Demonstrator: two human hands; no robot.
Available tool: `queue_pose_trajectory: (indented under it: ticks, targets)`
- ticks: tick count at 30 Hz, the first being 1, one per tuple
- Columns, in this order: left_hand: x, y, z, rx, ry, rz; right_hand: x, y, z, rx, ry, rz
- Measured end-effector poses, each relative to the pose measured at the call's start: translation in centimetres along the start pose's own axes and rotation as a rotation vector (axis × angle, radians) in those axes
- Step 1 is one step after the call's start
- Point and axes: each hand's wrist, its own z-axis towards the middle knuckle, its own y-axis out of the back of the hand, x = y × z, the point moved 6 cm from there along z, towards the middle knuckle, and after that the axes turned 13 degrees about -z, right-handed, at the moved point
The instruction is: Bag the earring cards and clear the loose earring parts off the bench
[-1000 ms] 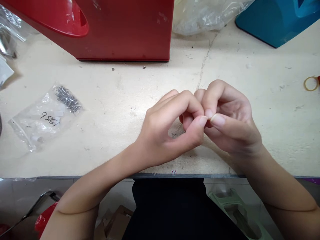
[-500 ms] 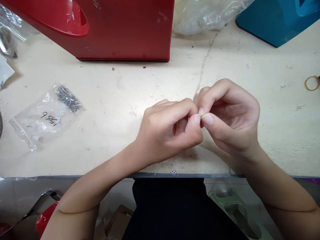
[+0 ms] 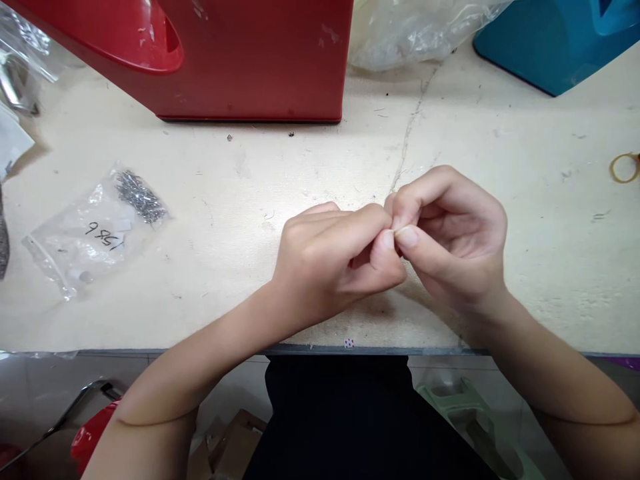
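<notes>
My left hand [image 3: 335,257] and my right hand [image 3: 455,240] meet fingertip to fingertip above the front part of the table [image 3: 215,273]. Both are closed in a pinch, thumb against forefinger, with the thumbs almost touching. Whatever lies between the fingertips is hidden or too small to name. To the left of my hands is a clear zip bag [image 3: 75,243] with handwriting on it. Small dark metal pieces [image 3: 141,197] are gathered in its upper right corner.
A red plastic bin [image 3: 255,67] stands at the back, and a blue one [image 3: 545,47] at the back right. Between them rests a clear plastic bag [image 3: 415,33]. A yellow ring-shaped handle [image 3: 623,168] lies at the right edge. Tiny metal bits [image 3: 291,134] lie before the red bin.
My right hand has shifted slightly left and its knuckles have lowered. The gap between my left thumb and forefinger has narrowed. The fingertips still meet in a pinch.
</notes>
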Motion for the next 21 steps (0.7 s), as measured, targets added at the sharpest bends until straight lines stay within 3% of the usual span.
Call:
queue_pose_trajectory:
  ticks: [5,11,21]
  targets:
    - [0.3,0.1,0.0,0.003,0.058,-0.076,0.3,-0.2,0.3,0.05,-0.063,-0.056]
    - [0.2,0.0,0.1,0.012,0.061,-0.088,0.2,-0.5,0.9,0.099,0.005,0.063]
    - [0.2,-0.1,-0.1,0.082,0.108,-0.025,0.0,-0.3,1.0,0.129,0.11,-0.008]
